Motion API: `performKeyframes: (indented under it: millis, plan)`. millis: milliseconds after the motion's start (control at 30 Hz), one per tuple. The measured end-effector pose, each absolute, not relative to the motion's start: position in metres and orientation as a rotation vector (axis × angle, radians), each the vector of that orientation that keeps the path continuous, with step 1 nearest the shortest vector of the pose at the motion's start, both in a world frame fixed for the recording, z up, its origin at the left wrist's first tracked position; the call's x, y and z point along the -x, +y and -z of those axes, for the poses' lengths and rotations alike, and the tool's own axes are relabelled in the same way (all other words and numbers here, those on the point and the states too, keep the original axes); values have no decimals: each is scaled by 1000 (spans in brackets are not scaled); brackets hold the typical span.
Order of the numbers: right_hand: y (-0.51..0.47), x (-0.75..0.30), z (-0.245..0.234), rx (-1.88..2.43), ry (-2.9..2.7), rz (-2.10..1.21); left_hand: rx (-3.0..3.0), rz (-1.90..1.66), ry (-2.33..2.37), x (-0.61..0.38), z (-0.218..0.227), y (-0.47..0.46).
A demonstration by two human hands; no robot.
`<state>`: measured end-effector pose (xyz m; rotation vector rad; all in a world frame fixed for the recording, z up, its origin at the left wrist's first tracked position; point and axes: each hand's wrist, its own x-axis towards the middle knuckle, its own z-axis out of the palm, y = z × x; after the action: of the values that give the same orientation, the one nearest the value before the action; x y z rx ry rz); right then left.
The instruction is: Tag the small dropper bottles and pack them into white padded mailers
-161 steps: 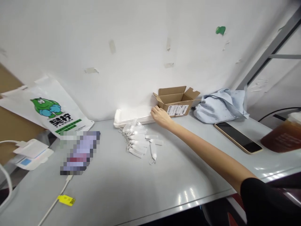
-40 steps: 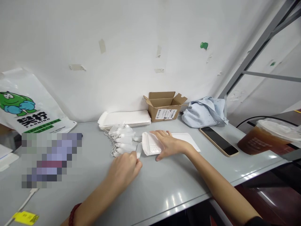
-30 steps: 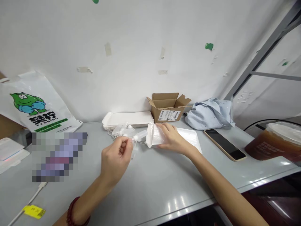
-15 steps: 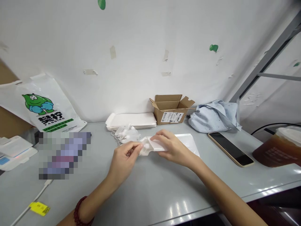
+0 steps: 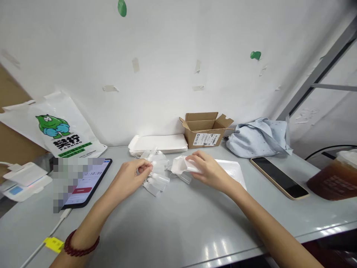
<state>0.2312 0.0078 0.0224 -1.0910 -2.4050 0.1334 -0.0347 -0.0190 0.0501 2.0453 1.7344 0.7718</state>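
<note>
My right hand (image 5: 209,169) grips a white padded envelope (image 5: 230,171); its mouth gapes toward the left and the far end lies over the table. Fingers curled in a pinch, my left hand (image 5: 132,175) is at the left edge of a pile of small clear plastic tubes with white loops (image 5: 157,178). What the pinch holds, if anything, is hidden by the fingers. One more clear tube (image 5: 184,178) lies just below the envelope's mouth, apart from the main pile.
Behind the pile lies a stack of white envelopes (image 5: 158,143), beside an open cardboard box (image 5: 205,130). To the right are a light blue cloth bag (image 5: 256,137), a phone (image 5: 279,178) and a drink cup (image 5: 334,178). A cabled phone (image 5: 87,186) and a printed plastic bag (image 5: 67,130) occupy the left.
My left hand has moved from the envelope's mouth leftward to the tube pile. The right hand still holds the envelope, and the pile is now spread more toward me.
</note>
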Motion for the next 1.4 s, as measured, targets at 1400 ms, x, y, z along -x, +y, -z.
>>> performKeyframes:
  millis: [1400]
  plan:
    - [7,-229,-16,1092,-2496,-92,-1700,-430,1579,22,-36,-18]
